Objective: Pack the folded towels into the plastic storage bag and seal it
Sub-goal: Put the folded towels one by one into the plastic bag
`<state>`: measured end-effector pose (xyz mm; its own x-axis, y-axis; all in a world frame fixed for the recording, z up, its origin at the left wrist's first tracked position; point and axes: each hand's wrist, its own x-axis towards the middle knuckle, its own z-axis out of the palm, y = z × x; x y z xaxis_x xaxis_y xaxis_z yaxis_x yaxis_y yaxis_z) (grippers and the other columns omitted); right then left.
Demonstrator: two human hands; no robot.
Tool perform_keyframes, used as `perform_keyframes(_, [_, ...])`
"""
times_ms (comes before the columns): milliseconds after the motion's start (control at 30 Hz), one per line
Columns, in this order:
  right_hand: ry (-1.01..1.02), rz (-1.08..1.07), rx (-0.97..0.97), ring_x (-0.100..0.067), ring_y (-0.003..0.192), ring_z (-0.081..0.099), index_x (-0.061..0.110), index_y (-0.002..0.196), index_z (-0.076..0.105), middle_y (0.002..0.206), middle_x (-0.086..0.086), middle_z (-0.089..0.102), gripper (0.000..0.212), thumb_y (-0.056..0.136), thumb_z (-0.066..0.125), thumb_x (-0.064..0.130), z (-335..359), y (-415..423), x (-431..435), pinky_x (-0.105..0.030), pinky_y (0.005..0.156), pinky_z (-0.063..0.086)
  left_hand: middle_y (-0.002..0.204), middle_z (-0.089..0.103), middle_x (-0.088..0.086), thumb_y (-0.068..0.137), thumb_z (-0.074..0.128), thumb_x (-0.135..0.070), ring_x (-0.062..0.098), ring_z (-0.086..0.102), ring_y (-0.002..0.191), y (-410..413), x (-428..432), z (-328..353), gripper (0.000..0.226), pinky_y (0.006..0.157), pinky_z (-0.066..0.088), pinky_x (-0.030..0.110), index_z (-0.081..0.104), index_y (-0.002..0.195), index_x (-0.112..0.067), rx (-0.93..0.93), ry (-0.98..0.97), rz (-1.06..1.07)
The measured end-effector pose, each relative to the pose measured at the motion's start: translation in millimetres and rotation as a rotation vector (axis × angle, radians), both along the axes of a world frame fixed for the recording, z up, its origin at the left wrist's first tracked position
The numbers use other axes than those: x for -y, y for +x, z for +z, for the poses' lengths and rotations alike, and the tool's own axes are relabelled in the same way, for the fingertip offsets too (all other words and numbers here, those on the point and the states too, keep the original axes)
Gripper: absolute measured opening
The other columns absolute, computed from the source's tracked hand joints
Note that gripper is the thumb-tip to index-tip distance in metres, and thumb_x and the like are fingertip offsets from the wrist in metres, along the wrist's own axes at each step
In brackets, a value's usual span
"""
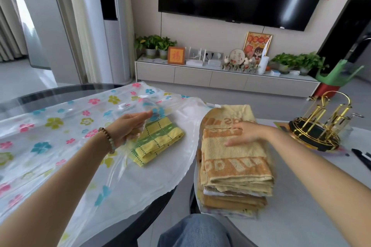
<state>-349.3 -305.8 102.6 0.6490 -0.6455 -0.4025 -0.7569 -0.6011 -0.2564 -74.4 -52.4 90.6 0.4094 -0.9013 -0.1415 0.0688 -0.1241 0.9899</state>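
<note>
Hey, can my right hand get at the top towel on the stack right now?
Probably yes: the right hand rests flat on the top towel, with nothing over it; the left hand grips the bag.

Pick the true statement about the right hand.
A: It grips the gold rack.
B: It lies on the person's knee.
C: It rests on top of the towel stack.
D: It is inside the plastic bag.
C: the right hand lies with its fingers fairly straight on the top towel of the towel stack, apart from the gold rack and the plastic bag, whose film the left hand grips.
</note>
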Motion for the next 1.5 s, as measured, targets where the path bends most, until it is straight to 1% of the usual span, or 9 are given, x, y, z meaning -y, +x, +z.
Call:
perform_keyframes(233, [0.078,0.120,-0.030,-0.009,0.114,0.059,0.025,0.121,0.060,0.124,0.015,0.060,0.080,0.055,0.074,0.069,41,0,-17,-0.029,0.101,0.046,0.043,0.034,-0.010,0.085,0.057,-0.036,0.002,0.026,0.034,5,-9,18,0.024,0.031,0.021,0.013,0.071,0.084,-0.016,-0.041,-0.058,0.066])
perform_keyframes(367, [0.451,0.167,0.088,-0.013,0.098,0.071,0.026,0.106,0.070,0.109,0.003,0.074,0.049,0.063,0.081,0.049,74,9,-49,-0.024,0.081,0.057,0.047,0.044,-0.010,0.088,0.057,-0.034,0.001,0.029,0.034,11,-14,32,0.021,0.034,0.024,0.013,0.067,0.090,-0.016,-0.018,-0.077,0.145])
perform_keyframes(500, [0.716,-0.001,0.388,-0.023,0.096,0.069,0.004,0.110,0.064,0.104,-0.008,0.073,0.062,0.060,0.082,0.037,61,51,-80,-0.032,0.077,0.057,0.064,0.040,-0.004,0.087,0.058,-0.036,0.001,0.028,0.036,19,-24,45,0.022,0.036,0.022,0.014,0.068,0.087,-0.017,-0.036,-0.115,0.191])
perform_keyframes(600, [0.939,-0.098,0.464,-0.013,0.080,0.073,0.016,0.093,0.071,0.089,0.000,0.077,0.031,0.073,0.073,0.039,29,113,-106,-0.026,0.069,0.059,0.075,0.042,0.000,0.087,0.056,-0.037,0.001,0.027,0.035,31,-34,55,0.024,0.034,0.023,0.012,0.067,0.091,-0.016,-0.048,-0.157,0.193])
perform_keyframes(700, [1.089,-0.317,0.648,-0.015,0.084,0.072,0.019,0.101,0.067,0.094,-0.003,0.076,0.030,0.087,0.060,0.045,-8,174,-114,-0.027,0.068,0.059,0.083,0.044,0.002,0.087,0.056,-0.039,0.002,0.031,0.034,35,-40,60,0.028,0.033,0.029,0.011,0.065,0.098,-0.015,-0.057,-0.147,0.194])
perform_keyframes(833, [1.244,-0.659,0.984,-0.028,0.125,0.053,0.012,0.139,0.044,0.140,-0.013,0.053,0.057,0.090,0.060,0.038,-53,222,-118,-0.038,0.096,0.046,0.080,0.042,0.001,0.086,0.057,-0.038,0.001,0.033,0.034,39,-44,64,0.035,0.034,0.031,0.011,0.063,0.106,-0.011,-0.061,-0.159,0.172])
perform_keyframes(1233, [0.933,0.018,0.428,-0.018,0.113,0.065,0.013,0.126,0.056,0.127,-0.004,0.066,0.038,0.090,0.065,0.023,-18,83,-79,-0.026,0.095,0.052,0.046,0.039,-0.012,0.083,0.060,-0.039,0.002,0.031,0.035,11,-26,37,0.027,0.034,0.026,0.012,0.063,0.087,-0.013,-0.056,-0.081,0.082])
perform_keyframes(1367, [0.543,0.020,0.424,-0.018,0.118,0.061,0.017,0.115,0.064,0.118,0.000,0.069,0.033,0.084,0.072,0.023,-7,27,-47,-0.024,0.099,0.048,0.046,0.043,-0.013,0.085,0.059,-0.036,0.000,0.032,0.034,-3,-18,24,0.025,0.032,0.027,0.012,0.066,0.091,-0.013,-0.075,-0.052,0.088])
perform_keyframes(1500, [0.193,-0.001,0.234,-0.011,0.126,0.046,0.022,0.133,0.048,0.137,0.007,0.049,0.066,0.077,0.072,0.047,-15,5,-26,-0.020,0.101,0.034,0.056,0.043,-0.006,0.087,0.057,-0.037,0.001,0.035,0.033,-11,-14,15,0.036,0.032,0.029,0.012,0.062,0.108,-0.009,-0.075,0.005,0.110])
